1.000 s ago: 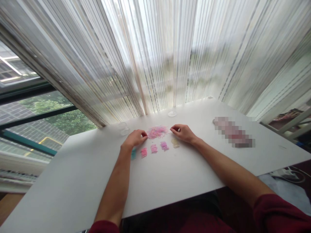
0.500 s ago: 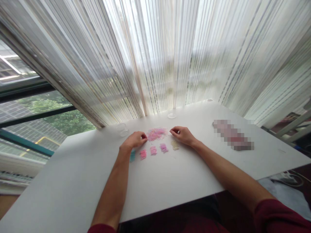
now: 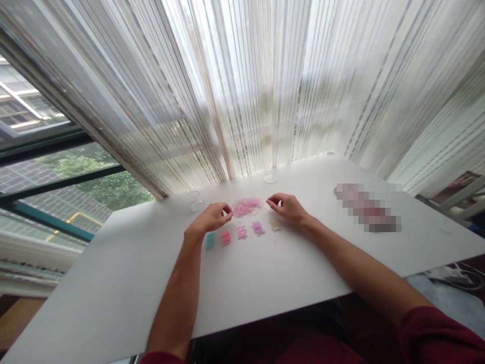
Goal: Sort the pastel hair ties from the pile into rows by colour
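Small pink and mixed-colour pieces lie in a loose pile [image 3: 247,207] on the white table [image 3: 242,283]. My left hand [image 3: 217,216] is at the pile's left edge, fingertips pinched together; anything between them is too small to make out. To the right of the pile, my right hand [image 3: 285,206] has its thumb and forefinger pressed together, and what they hold, if anything, cannot be seen. Below the pile run small groups: teal [image 3: 210,240], bright pink [image 3: 226,238], light pink [image 3: 242,232], purple [image 3: 258,228] and pale yellow [image 3: 275,224], the last beside my right hand.
Clear round containers [image 3: 196,201] stand at the back left, and a clear dish [image 3: 270,178] sits at the back middle. A blurred-out object [image 3: 367,208] lies on the right. Striped sheer curtains [image 3: 265,91] hang along the table's far edge.
The view has shifted slightly. Both hands stay on either side of the pile, with their fingers still pinched, and the groups look unchanged.
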Available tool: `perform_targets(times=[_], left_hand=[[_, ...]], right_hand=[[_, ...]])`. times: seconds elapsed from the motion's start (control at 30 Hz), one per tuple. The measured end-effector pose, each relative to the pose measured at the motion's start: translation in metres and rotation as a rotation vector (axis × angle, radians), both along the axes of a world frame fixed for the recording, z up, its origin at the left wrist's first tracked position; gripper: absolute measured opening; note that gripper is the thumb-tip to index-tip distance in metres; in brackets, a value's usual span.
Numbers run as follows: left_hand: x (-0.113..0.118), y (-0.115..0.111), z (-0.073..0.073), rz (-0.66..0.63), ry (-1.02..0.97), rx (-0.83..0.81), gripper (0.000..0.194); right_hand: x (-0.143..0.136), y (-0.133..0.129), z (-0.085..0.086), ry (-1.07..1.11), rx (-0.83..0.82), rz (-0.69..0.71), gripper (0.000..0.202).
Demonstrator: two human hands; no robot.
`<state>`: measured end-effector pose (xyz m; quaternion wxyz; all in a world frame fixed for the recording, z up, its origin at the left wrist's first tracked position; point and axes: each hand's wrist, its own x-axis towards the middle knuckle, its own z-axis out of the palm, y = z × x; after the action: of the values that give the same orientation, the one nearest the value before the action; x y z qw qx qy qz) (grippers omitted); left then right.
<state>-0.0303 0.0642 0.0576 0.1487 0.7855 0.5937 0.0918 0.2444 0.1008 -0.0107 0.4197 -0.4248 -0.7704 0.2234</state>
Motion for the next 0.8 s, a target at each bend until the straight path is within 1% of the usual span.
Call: perform_targets(times=[0.1,0.23,0.3,0.4,0.5,0.67,0.8], left_hand=[[0.009,-0.022,0.0,-0.051,-0.197,0.109,0.02],[0.013,-0.044,-0.011,-0.06,-0.397,0.156,0.019],[0.014,-0.048,-0.016,-0.06,-0.449,0.167,0.02],[0.016,-0.051,-0.019,-0.082,-0.492,0.152,0.02],[0.02,-0.052,-0.019,-0.106,-0.505,0.155,0.017],[0.024,-0.054,-0.018,-0.115,-0.506,0.176,0.012],[0.025,-0.055,-0.019,-0.11,-0.521,0.168,0.013]], right_hand=[[-0.008,-0.015,0.008,0.028,0.052,0.124,0.018],[-0.024,-0.042,0.02,0.004,0.095,0.34,0.016],[-0.03,-0.051,0.023,-0.009,0.095,0.397,0.017],[-0.035,-0.055,0.023,0.004,0.094,0.402,0.018],[-0.036,-0.054,0.02,0.02,0.088,0.401,0.015],[-0.035,-0.054,0.02,0.022,0.111,0.406,0.011],[-0.034,-0.055,0.021,0.011,0.136,0.397,0.011]])
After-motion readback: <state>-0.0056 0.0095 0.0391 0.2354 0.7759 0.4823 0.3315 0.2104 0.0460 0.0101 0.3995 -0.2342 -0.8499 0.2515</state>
